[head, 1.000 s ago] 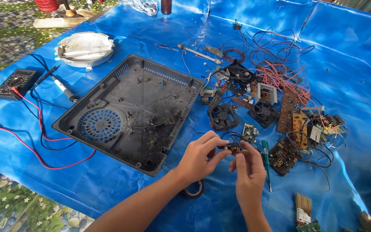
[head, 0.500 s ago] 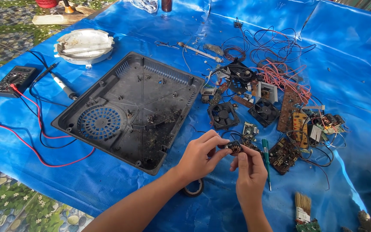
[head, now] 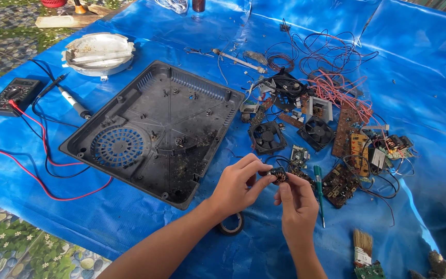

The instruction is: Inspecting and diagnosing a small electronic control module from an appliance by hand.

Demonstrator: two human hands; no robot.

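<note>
1. The left hand (head: 237,187) pinches a small coil part (head: 279,177) between thumb and fingertips, fingers curled close about its left end.
2. The right hand (head: 298,204) meets it from the right — thumb and forefinger closed on the same part, the other fingers folded into the palm.
3. The part is dark with a coppery winding, held just above the blue tarp (head: 419,72), a little right of the black tray (head: 153,129); thin black wires run off it.
4. The tray lies open side up, with a round grille at its near left corner and dirt along its near edge.
5. A roll of tape (head: 232,225) lies on the tarp under the left wrist.
6. A green screwdriver (head: 319,194) lies just right of the right hand, tip toward the person.
7. Beyond the hands: a black fan (head: 267,137), a second fan (head: 317,130), and brown circuit boards (head: 339,183) among red and black wires (head: 331,85).
8. A brush (head: 362,247) lies at the near right.
9. At far left a multimeter (head: 14,95) sits with its red lead (head: 42,175) trailing across the tarp; a white round dish (head: 98,52) lies behind the tray.
</note>
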